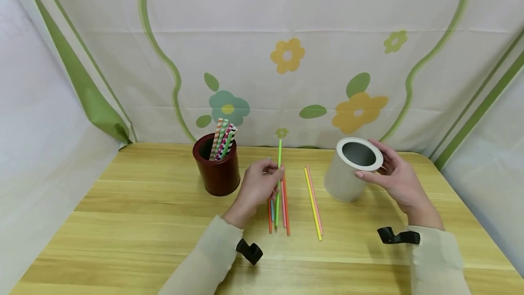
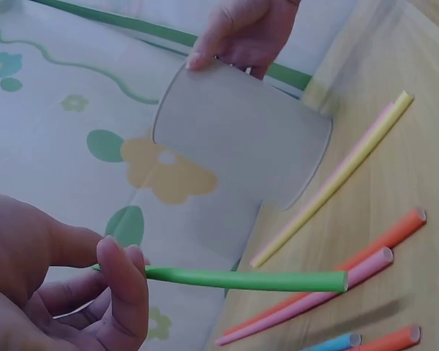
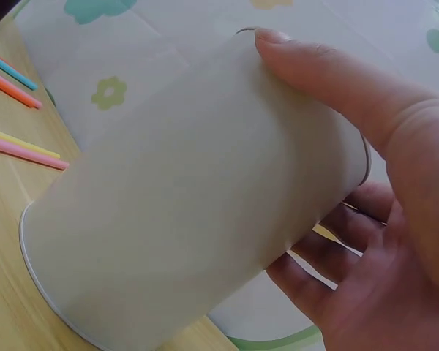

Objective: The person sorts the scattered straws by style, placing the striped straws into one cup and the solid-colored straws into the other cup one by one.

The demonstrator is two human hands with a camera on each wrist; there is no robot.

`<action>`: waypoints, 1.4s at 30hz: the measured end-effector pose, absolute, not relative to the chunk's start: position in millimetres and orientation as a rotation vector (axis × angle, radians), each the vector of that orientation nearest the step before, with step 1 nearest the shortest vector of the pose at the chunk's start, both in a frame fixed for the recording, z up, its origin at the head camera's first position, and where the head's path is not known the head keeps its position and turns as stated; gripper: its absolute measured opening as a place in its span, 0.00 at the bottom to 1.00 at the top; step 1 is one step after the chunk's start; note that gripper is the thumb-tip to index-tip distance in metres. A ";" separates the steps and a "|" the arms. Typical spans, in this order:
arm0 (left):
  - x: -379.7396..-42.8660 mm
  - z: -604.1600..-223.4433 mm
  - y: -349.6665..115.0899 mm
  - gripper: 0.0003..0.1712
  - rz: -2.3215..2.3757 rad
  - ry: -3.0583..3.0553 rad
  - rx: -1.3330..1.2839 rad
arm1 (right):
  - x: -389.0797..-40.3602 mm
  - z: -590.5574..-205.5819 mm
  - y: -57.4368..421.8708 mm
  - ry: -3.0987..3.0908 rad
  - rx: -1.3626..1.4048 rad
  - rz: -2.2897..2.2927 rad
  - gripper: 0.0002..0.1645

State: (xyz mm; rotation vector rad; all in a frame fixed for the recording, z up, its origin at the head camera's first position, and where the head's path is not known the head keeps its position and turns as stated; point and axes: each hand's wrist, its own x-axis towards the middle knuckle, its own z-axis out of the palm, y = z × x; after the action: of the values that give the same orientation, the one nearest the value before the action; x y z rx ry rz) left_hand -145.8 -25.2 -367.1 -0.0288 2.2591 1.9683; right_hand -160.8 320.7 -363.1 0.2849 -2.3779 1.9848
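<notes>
My left hand (image 1: 259, 185) pinches a green drinking straw (image 2: 249, 280) between thumb and fingertips, and the straw stands nearly upright above the table in the head view. Below that hand lie orange (image 1: 287, 213), pink (image 2: 366, 267) and blue (image 2: 336, 342) straws side by side. My right hand (image 1: 399, 179) grips a white can (image 1: 344, 179) near its rim, thumb at the front and fingers round the far right side. The can's open top shows a grey inside. A yellow straw (image 1: 313, 204) and a pink one lie together between the two hands.
A dark red can (image 1: 219, 179) on the left holds several patterned straws (image 1: 224, 140). Behind the wooden table (image 1: 123, 222) hangs a flowered curtain (image 1: 245, 49), with white cloth walls on both sides.
</notes>
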 end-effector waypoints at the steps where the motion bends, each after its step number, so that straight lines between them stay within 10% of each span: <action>1: -145.5 -365.7 -25.0 0.13 1.975 2.264 -0.025 | -160.9 -363.3 320.7 -2.383 0.284 1.977 0.55; 42: -152.5 -274.7 11.3 0.09 2.671 2.032 0.310 | -162.3 -369.0 318.7 -2.366 0.265 1.956 0.55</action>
State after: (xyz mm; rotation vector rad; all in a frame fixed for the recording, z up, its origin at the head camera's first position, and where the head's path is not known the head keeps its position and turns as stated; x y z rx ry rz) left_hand -152.5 11.3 -274.7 0.3100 2.0324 2.6711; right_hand -162.3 318.7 -369.0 0.2651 -2.3663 1.9557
